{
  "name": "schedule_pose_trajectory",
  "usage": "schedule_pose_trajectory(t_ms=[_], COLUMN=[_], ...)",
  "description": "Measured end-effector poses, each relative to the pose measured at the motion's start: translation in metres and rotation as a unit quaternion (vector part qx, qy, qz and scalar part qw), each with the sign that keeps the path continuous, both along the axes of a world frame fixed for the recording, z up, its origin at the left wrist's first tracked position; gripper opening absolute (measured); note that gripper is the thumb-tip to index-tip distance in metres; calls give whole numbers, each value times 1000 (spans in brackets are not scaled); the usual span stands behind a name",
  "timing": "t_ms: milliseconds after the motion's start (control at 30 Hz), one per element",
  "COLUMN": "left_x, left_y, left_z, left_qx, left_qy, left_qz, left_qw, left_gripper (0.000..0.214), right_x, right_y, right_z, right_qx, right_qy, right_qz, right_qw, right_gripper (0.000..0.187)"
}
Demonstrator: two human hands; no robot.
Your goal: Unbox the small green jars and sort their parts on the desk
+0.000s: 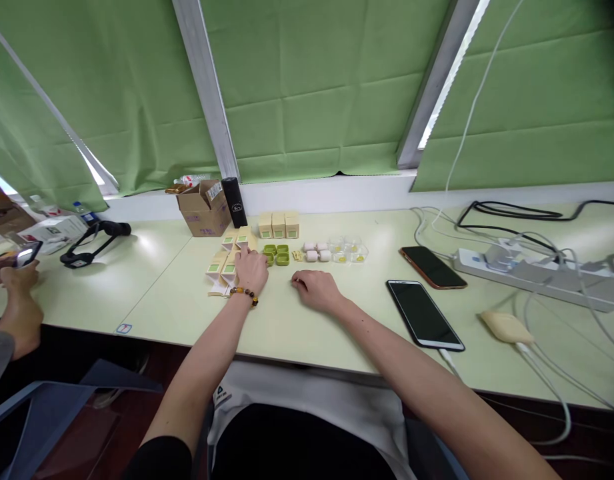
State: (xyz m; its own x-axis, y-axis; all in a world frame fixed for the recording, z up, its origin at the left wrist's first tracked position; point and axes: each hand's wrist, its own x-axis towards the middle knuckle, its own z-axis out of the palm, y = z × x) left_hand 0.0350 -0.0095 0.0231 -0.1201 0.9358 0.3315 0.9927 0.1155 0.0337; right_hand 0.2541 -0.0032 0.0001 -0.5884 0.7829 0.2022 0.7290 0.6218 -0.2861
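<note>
Black clothing (301, 443) on the wearer sits nearest the camera, with both forearms stretched over the table (297, 327); left hand (251, 270), palm down, fingers partly extended at the cream cartons (215, 269), which are tilted, flaps out, in a loose cluster; fingertips hard to make out, so cannot tell whether it grips one or just steadies it; right hand (317, 289) rests on the tabletop, fingers curled in, probably parked; cannot tell if anything small is pinched.

Just beyond the hands, four green cups (282, 263) in a two-by-two block; yellow pieces (297, 255) beside them; then white cylinders (311, 256) and clear round containers (363, 253); items look grouped by kind, likely so each is easy to reach; three upright boxes (279, 230) line up behind the cups, labels facing the wearer.

Farther out, cardboard box (205, 220) and black cylinder (235, 203) stand by the wall; to the right, white phone (425, 315) and dark phone (433, 267) lie near the power strip (527, 278), presumably for charging; far left, another person's hand (21, 275).
</note>
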Motion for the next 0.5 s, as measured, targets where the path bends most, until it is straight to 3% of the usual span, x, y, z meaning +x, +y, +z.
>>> schedule_pose_trajectory(t_ms=[367, 500], left_x=[3, 2], left_y=[8, 8], left_z=[-3, -6], left_qx=[-18, 19], left_qy=[2, -29], left_qz=[3, -14], left_qw=[1000, 999], left_gripper=[24, 21], right_x=[-1, -2], right_y=[-2, -2], right_z=[4, 5], right_qx=[-7, -5], right_qy=[-15, -10], right_qz=[1, 1], right_qw=[1000, 1000], right_gripper=[27, 28])
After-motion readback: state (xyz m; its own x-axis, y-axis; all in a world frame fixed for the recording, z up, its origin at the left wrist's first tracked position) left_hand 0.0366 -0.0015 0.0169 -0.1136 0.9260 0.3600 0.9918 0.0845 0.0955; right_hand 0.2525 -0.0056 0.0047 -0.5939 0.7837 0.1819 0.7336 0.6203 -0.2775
